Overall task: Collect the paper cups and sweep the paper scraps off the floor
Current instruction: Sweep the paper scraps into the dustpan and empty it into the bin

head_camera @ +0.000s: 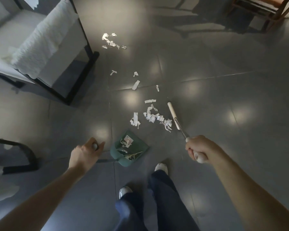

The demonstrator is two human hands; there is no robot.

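White paper scraps (151, 115) lie in a loose pile on the grey tiled floor, with more scraps (111, 41) farther off near the chair and single strips (135, 85) between. My right hand (198, 150) grips the white handle of a broom whose pale head (173, 116) rests just right of the near pile. My left hand (86, 153) grips the top of the dustpan handle. The green dustpan (129, 148) sits on the floor below the pile, holding a few scraps. No paper cups are in view.
A black-framed chair with white cushions (40, 45) stands at upper left. Another black frame (26, 154) sits at the left edge. Wooden furniture (264, 9) is at top right. My legs and white shoes (161, 167) are just behind the dustpan.
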